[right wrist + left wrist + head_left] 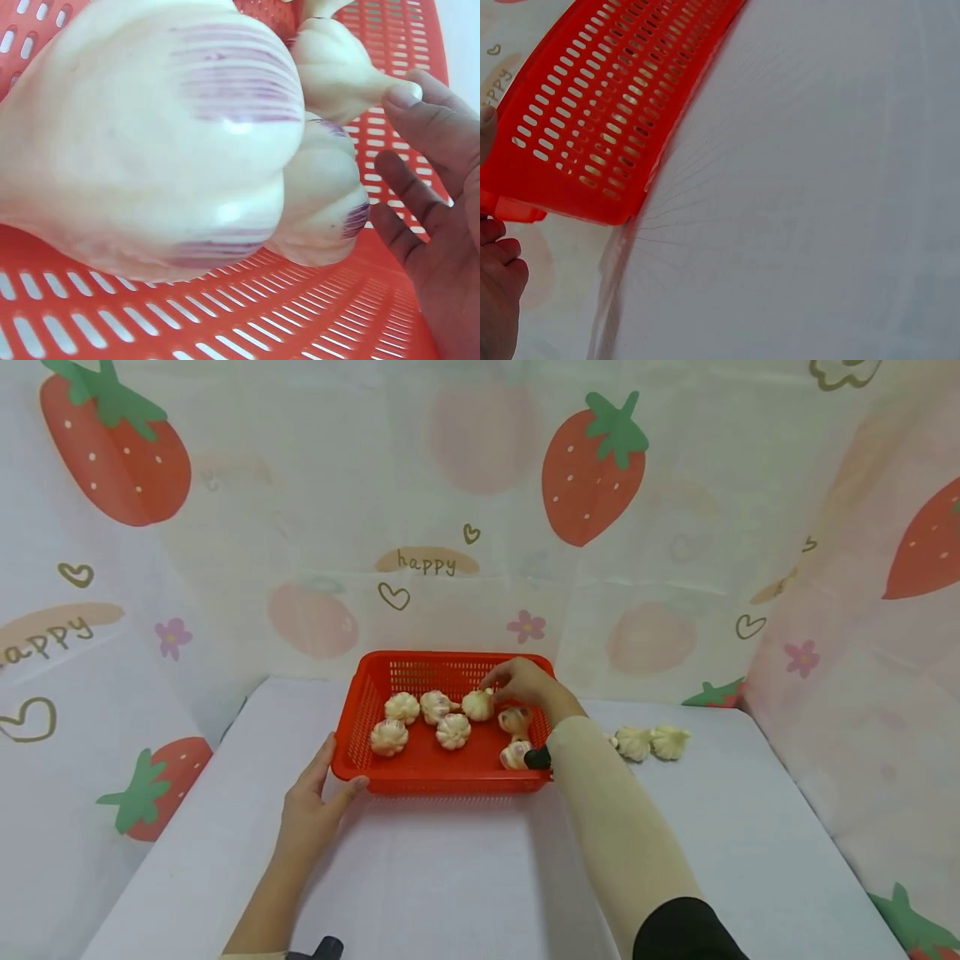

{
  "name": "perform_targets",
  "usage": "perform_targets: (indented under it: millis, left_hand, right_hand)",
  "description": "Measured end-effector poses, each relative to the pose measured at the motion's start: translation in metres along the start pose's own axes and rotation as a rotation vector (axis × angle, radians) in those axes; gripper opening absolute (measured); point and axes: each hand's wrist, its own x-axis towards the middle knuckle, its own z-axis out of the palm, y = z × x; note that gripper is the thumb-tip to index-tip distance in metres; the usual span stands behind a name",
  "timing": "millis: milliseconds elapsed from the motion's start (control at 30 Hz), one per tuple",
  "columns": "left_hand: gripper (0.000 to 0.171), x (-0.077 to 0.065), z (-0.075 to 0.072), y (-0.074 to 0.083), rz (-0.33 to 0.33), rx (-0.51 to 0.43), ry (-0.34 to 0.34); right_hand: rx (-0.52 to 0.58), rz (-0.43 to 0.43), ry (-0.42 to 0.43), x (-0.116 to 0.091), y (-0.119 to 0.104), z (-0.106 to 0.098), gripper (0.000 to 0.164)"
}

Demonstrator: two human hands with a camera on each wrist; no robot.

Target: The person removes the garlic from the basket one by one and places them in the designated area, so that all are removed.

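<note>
A red perforated plastic basket (457, 783) sits on the table with several garlic bulbs in it. My left hand (313, 814) grips its near left corner, thumb on the front and fingers at the side; in the left wrist view the basket wall (592, 112) fills the upper left. Reaching inside, my right hand (528, 683) pinches the stem of a garlic bulb (477, 704) between thumb and index finger. In the right wrist view, that bulb (334, 71) lies behind a large, close garlic bulb (150, 135) with purple streaks.
Two more garlic bulbs (669, 742) lie on the white-covered table (450, 868) to the right of the basket, partly beside the right sleeve (622, 827). A strawberry-printed cloth (487, 510) rises behind and at both sides.
</note>
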Motion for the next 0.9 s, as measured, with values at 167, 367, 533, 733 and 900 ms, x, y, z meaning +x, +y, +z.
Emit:
perform_targets:
  millis: [167, 367, 533, 733, 900]
  left_hand:
    - [0.088, 0.0, 0.0, 0.002, 0.002, 0.003, -0.004]
    - [0.088, 0.0, 0.0, 0.002, 0.009, 0.001, -0.006]
    - [0.088, -0.001, 0.0, 0.002, 0.01, 0.001, -0.007]
    - [0.088, -0.001, 0.0, 0.003, -0.002, 0.019, -0.008]
    - [0.089, -0.001, 0.0, 0.002, -0.002, 0.007, -0.009]
  right_hand:
    - [-0.008, -0.004, 0.018, 0.001, 0.0, 0.0, 0.025]
    - [-0.034, -0.045, 0.058, 0.005, 0.001, 0.001, 0.025]
    - [-0.015, -0.053, 0.087, 0.004, -0.002, -0.001, 0.023]
    - [0.021, -0.102, 0.104, 0.0, -0.016, -0.008, 0.025]
    - [0.0, -0.148, 0.132, -0.003, -0.028, -0.018, 0.024]
